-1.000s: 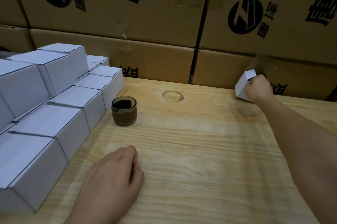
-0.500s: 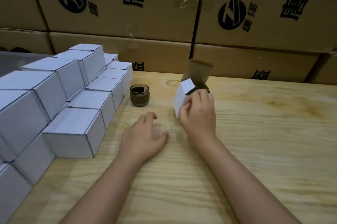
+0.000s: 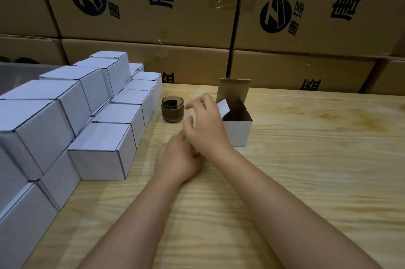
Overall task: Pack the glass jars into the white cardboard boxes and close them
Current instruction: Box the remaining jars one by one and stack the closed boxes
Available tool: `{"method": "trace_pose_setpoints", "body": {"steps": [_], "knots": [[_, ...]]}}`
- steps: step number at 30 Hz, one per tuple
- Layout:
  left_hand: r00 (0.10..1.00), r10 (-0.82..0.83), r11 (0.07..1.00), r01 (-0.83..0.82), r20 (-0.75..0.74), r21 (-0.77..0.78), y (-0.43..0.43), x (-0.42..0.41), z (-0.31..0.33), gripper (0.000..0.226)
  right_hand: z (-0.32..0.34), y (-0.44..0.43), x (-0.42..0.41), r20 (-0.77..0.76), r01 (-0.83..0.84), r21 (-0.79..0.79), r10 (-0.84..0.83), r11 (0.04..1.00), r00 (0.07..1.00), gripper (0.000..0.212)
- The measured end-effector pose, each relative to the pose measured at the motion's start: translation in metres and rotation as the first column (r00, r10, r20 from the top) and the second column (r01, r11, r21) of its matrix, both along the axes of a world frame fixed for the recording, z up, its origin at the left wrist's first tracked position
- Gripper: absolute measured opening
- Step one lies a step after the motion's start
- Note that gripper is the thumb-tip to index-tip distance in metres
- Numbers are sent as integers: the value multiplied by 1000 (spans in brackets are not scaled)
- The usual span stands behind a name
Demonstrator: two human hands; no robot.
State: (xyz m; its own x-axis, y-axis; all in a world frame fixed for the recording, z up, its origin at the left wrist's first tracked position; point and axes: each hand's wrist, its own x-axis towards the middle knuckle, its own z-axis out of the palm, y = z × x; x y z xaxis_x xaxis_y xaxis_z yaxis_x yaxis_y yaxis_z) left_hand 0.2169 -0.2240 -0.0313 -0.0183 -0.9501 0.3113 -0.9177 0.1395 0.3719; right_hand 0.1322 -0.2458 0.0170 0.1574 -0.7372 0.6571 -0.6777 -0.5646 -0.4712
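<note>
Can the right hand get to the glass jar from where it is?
Probably yes: the right hand hovers open just beside the glass jar, with only bare table between them.

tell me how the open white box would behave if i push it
The open box looks like thin cardboard and seems empty, so it would probably slide on the wooden table. Its lid flap stands upright, so a high push might tip it. Squeezing would likely dent the walls.

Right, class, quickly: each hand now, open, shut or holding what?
Left hand: open, resting on the wooden table.
Right hand: open, empty, near the glass jar.
</note>
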Motion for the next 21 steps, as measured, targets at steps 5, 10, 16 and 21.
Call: {"method": "trace_pose_setpoints", "body": {"steps": [5,10,16,21], "knots": [[999,30,999,-30,35,-12,-1,1,-1,31,5,-46,42,-74,-13,514,59,857,996,51],[999,39,999,-40,-12,-25,-2,1,0,28,-7,-62,47,-177,83,562,21,823,984,49],[1000,13,999,-14,-21,-52,2,1,2,24,-4,-54,42,-144,121,477,-58,870,988,49],[968,-243,895,195,-70,-402,19,-2,10,20,10,-40,25,-107,91,563,-37,822,994,41]]}}
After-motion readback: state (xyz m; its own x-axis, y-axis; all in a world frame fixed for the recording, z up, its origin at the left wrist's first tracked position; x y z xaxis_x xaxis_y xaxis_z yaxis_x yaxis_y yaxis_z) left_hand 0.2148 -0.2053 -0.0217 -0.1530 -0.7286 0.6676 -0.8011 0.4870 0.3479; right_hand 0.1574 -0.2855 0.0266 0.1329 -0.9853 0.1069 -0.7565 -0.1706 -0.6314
